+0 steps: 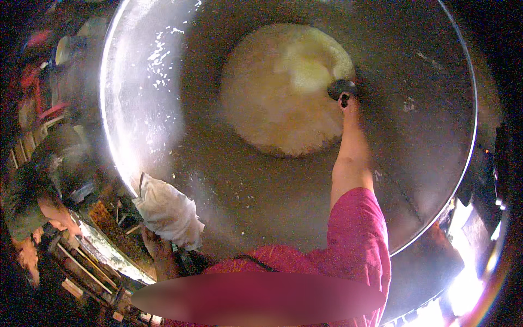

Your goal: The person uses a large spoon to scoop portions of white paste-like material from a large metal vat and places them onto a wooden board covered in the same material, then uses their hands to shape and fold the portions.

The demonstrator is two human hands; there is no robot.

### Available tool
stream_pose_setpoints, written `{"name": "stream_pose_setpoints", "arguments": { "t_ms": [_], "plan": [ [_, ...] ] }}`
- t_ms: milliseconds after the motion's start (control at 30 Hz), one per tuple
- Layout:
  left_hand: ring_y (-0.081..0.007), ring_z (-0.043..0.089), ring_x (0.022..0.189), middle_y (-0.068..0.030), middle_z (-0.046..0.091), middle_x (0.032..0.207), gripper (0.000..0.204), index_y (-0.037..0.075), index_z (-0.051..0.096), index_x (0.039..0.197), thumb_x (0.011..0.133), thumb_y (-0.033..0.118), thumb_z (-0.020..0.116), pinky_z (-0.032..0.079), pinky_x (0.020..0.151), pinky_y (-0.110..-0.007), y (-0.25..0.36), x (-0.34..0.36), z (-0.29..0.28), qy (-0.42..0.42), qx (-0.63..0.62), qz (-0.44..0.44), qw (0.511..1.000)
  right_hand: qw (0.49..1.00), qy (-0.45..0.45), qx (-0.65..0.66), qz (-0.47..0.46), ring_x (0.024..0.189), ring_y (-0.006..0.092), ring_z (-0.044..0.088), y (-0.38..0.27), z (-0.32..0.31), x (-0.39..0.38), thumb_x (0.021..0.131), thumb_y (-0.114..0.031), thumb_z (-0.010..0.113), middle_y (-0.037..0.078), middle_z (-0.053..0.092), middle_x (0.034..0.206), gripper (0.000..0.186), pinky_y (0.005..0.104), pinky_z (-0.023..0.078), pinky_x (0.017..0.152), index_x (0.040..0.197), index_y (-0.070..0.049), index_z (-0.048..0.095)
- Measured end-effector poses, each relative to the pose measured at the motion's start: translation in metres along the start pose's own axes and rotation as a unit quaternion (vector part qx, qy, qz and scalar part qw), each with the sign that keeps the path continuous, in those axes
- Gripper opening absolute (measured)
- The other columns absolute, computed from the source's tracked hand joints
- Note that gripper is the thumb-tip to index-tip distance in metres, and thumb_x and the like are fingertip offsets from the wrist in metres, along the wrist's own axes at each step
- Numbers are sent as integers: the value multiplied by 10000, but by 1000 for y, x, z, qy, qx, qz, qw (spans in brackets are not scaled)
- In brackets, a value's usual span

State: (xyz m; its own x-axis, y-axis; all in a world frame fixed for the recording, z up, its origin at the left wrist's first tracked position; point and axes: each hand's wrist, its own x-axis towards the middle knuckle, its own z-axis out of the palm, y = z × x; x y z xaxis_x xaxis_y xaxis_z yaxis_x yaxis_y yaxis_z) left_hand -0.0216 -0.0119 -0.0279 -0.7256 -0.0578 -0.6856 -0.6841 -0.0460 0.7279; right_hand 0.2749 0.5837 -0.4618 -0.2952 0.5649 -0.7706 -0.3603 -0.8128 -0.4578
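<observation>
A wide steel pan [261, 196] fills the middle of the view, with a pale tan, frothy mass [272, 109] in its bottom and a yellower patch toward the upper right. My right hand [347, 102] reaches in, closed on the handle of a dark round utensil [340, 87], which lies at the mass's right edge. A whitish cloth [166, 210] drapes over the pan's lower-left rim. My left forearm [160, 250] rises toward that cloth; the hand's fingers are hidden there, so I cannot make out their shape.
Outside the pan at the left, another person [38, 180] in a dark top bends, hands low near a pale long surface [109, 250] and wooden slats. Blurred red objects [41, 98] sit at the upper left. Bright glare [463, 278] covers the lower right.
</observation>
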Motion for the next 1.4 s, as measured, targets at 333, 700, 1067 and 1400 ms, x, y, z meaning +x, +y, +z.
{"name": "stream_pose_setpoints", "arguments": {
  "t_ms": [333, 700, 1067, 1400],
  "plan": [
    [-261, 496, 989, -105, 507, 1127, 456, 79, 444, 1190, 828, 336, 545, 441, 818, -393, -12, -3, -86, 22, 87, -99, 991, 940, -24, -340, 27, 429, 120, 450, 29, -19, 66, 693, -202, 607, 7, 481, 552, 185, 250, 360, 379, 840, -142, 513],
    [-231, 544, 962, -120, 555, 1077, 390, 4, 474, 1130, 885, 306, 441, 443, 824, -341, 21, -16, 22, -85, -118, 35, 989, 893, -266, -359, 56, 469, 97, 479, 28, 211, -202, 736, -134, 561, 24, 520, 655, 661, 207, 401, 379, 1322, -56, 264],
    [-124, 562, 703, -32, 605, 767, 223, 47, 611, 932, 751, 168, 660, 437, 645, -239, 50, -23, 31, -296, 377, 329, 814, 869, -243, -375, 213, 487, 97, 517, 56, 208, -420, 764, -181, 578, 62, 538, 667, 435, 179, 401, 360, 1139, 1, 456],
    [-137, 581, 800, -79, 619, 913, 237, 45, 584, 1005, 774, 98, 576, 458, 721, -282, 59, -35, 41, -378, 250, 402, 796, 833, -133, -508, 177, 480, 138, 501, 52, 133, -514, 814, -159, 526, 71, 515, 600, 145, 234, 384, 388, 838, -17, 513]
  ]
}}
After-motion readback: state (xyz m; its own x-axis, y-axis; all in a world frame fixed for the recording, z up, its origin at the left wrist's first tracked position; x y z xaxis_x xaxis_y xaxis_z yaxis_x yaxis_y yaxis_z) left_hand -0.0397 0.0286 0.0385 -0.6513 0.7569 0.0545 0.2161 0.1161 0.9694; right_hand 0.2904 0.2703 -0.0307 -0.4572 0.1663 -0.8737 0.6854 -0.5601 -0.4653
